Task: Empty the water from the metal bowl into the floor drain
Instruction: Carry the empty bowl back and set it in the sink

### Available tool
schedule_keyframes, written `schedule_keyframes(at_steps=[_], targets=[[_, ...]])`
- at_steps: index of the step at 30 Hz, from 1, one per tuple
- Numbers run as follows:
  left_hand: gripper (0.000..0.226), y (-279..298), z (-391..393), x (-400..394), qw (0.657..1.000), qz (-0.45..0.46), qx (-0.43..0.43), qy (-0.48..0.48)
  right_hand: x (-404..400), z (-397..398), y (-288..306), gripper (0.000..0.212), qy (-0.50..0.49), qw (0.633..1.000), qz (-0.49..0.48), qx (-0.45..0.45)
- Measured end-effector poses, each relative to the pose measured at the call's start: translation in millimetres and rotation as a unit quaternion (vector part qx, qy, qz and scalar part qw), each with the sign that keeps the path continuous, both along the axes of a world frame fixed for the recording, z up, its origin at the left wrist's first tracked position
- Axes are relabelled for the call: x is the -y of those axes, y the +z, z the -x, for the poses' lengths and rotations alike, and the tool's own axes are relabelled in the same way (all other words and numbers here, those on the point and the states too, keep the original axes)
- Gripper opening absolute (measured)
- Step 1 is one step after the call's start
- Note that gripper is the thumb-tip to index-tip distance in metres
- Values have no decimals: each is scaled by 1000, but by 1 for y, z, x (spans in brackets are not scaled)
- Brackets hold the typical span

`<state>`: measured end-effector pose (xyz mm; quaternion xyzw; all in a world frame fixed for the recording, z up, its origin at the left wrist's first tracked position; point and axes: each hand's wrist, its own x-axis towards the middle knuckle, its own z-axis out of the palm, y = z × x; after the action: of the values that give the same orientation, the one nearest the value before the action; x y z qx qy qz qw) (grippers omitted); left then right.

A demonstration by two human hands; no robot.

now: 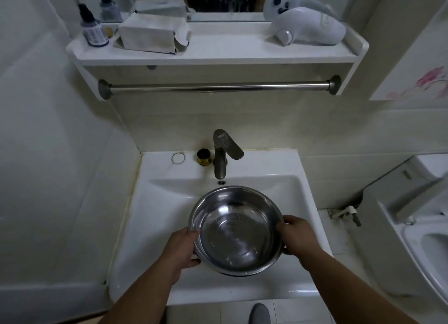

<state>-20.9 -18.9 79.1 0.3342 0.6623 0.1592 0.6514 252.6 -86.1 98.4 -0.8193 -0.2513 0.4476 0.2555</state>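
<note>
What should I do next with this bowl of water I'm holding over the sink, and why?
Probably lift the metal bowl level and turn away from the sink, keeping it flat. Your left hand and right hand already grip opposite rims, the bowl looks to hold shallow water, and no floor drain shows in this view, so it likely lies elsewhere on the floor.
</note>
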Motion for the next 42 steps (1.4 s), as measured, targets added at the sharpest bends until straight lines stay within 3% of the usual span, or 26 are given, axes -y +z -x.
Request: schedule_keyframes(at_steps=[17,42], targets=[[22,-72,21,-45,999,41,-21,1,-37,25,-66,24,14,999,29,-2],[27,-134,18,-39,999,26,-45,-3,-41,20,-124,28,64,995,58,58]])
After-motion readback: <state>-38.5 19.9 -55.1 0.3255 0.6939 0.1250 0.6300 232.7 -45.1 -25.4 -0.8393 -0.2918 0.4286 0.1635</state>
